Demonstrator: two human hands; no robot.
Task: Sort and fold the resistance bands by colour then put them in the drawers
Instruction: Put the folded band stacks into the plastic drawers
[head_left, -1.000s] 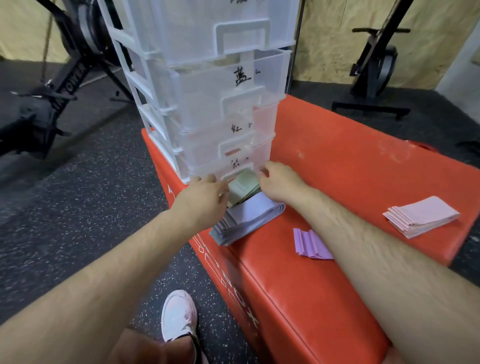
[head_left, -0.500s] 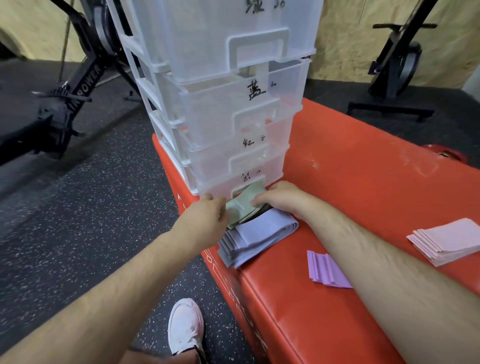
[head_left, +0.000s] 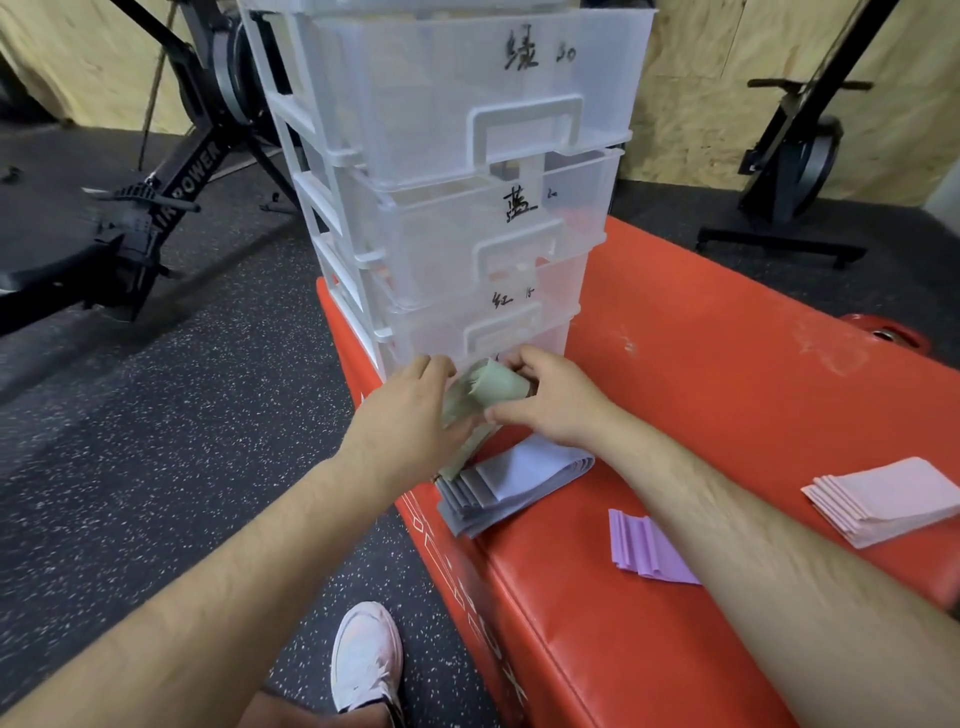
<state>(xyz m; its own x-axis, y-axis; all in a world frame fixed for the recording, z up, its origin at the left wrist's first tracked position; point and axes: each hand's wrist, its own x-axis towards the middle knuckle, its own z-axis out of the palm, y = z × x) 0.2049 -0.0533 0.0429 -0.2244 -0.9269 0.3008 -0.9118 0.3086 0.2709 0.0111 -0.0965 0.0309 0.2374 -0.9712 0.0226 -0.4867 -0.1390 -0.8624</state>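
Note:
A stack of folded green bands (head_left: 491, 389) is held between both hands just in front of the lowest drawer of the clear drawer tower (head_left: 447, 171). My left hand (head_left: 410, 410) grips its left side and my right hand (head_left: 545, 400) grips its right side, thumb underneath. Below them a folded blue-grey band stack (head_left: 514, 483) lies on the red padded box (head_left: 727, 395). A folded purple band (head_left: 644, 545) and a pink stack (head_left: 883, 499) lie further right on the box. The drawers carry handwritten labels.
The drawer tower stands at the box's left end, near its edge. Black gym machines (head_left: 171, 176) stand on the speckled rubber floor at left and at back right (head_left: 795, 156). My white shoe (head_left: 366, 654) is on the floor beside the box.
Both hands have closed in on the green bands and lifted them off the blue-grey stack, up toward the lowest drawer front. The camera has moved closer.

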